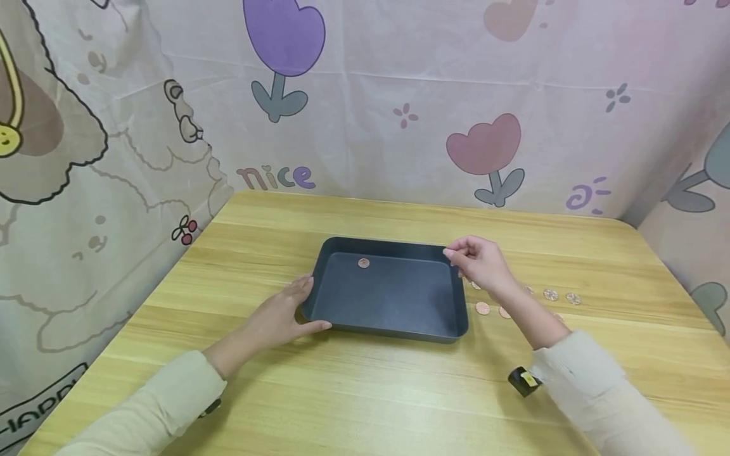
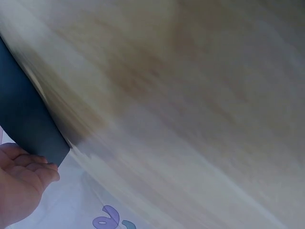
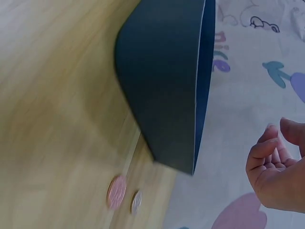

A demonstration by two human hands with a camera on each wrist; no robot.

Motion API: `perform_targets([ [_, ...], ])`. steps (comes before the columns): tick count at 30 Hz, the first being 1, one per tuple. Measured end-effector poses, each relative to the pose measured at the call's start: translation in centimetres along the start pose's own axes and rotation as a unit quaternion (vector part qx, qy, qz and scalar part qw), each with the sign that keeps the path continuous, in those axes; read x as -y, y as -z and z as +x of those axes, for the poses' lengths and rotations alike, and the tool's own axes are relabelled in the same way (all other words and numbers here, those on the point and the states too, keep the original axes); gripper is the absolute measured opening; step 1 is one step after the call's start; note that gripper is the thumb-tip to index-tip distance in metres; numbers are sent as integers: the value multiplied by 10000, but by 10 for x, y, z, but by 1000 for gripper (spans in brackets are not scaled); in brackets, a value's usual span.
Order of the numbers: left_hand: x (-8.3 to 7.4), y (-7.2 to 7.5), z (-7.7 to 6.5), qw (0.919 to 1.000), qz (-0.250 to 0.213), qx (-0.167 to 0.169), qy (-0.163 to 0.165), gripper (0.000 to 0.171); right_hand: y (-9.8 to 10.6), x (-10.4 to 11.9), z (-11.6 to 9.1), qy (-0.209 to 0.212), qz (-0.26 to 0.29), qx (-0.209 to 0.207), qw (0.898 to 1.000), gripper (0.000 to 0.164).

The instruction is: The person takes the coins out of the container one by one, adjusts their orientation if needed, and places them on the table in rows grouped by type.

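A dark grey rectangular tray (image 1: 393, 294) lies on the wooden table, with one copper coin (image 1: 364, 263) inside near its back left. My left hand (image 1: 285, 313) holds the tray's front left corner, thumb along the front wall and fingers against the left side. Above the back right corner of the tray is my right hand (image 1: 479, 261), thumb and index fingertips brought close together. In the right wrist view, the curled fingers (image 3: 262, 157) show beyond the tray rim; I cannot tell whether a coin is between them.
Several coins lie right of the tray, among them a copper one (image 1: 482, 308) and silvery ones (image 1: 550, 295); the right forearm covers part of this group. A printed cloth (image 1: 365, 145) hangs behind the table (image 1: 376, 392). A black wrist device (image 1: 525, 381) shows below the right sleeve.
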State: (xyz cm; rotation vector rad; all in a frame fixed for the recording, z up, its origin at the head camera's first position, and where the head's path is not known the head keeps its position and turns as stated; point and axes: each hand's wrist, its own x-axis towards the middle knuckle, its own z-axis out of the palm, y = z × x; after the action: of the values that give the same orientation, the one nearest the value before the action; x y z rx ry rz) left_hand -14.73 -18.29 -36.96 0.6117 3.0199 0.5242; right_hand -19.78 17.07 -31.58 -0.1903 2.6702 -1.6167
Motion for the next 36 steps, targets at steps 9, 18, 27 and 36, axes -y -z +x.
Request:
perform_targets([
  [9,-1,1,0,9999,138,6,-18,95,-34,10,20,223,200,167,9994,22],
  [18,0,0,1,9992,399,46,-53,95,-73,14,34,516,-158,279,9982,21],
  [27,1,1,2,9970,743,71,-227,94,-108,16,46,324,-475,418,9975,23],
  [36,1,1,2,9947,984,65,-307,93,-133,12,60,-92,-424,398,9983,27],
])
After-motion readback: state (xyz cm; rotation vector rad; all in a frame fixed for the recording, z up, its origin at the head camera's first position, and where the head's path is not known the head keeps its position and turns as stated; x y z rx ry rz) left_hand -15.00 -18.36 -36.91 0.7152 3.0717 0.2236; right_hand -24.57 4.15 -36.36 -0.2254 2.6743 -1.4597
